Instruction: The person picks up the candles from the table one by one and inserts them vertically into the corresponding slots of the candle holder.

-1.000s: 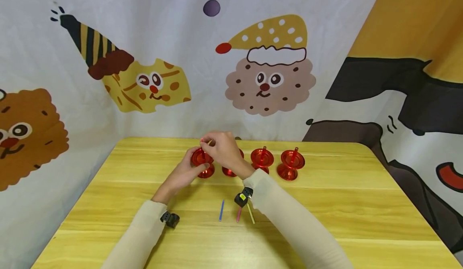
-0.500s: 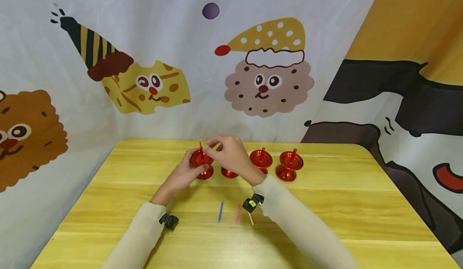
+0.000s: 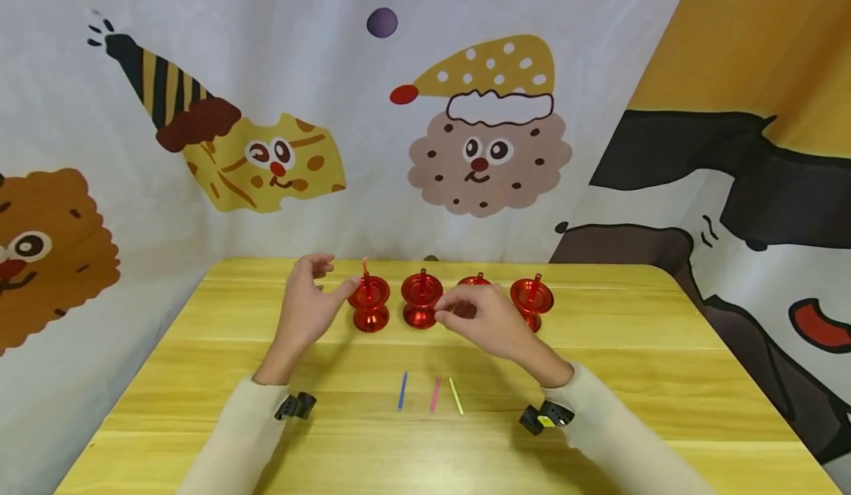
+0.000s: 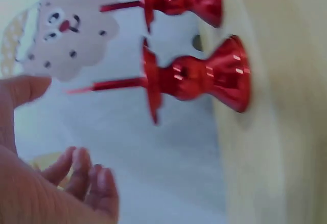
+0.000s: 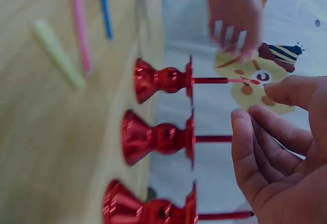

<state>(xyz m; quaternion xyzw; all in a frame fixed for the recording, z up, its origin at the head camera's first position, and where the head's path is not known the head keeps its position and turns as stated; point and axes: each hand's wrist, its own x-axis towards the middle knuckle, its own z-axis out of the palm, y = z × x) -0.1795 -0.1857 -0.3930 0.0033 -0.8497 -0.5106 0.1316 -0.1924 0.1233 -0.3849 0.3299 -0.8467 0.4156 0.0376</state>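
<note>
Several shiny red candle holders stand in a row. The leftmost holder (image 3: 370, 319) has a thin pink candle (image 3: 365, 266) upright in its spike-like tube. My left hand (image 3: 307, 303) is just left of it, thumb near the dish, fingers loosely bent and holding nothing. My right hand (image 3: 490, 323) hovers in front of the third holder (image 3: 475, 281), partly hiding it. Its thumb and fingers are apart with nothing between them in the right wrist view. The second holder (image 3: 420, 319) and the rightmost holder (image 3: 532, 301) show bare red tubes.
A thin blue candle (image 3: 402, 391), a pink candle (image 3: 435, 394) and a yellow candle (image 3: 456, 397) lie on the wooden table (image 3: 359, 451) in front of the holders. A printed cloth (image 3: 379, 148) hangs behind the table's back edge.
My right hand has let go of the pink candle and moved right and toward me. The left hand has released the leftmost holder and drawn back to the left.
</note>
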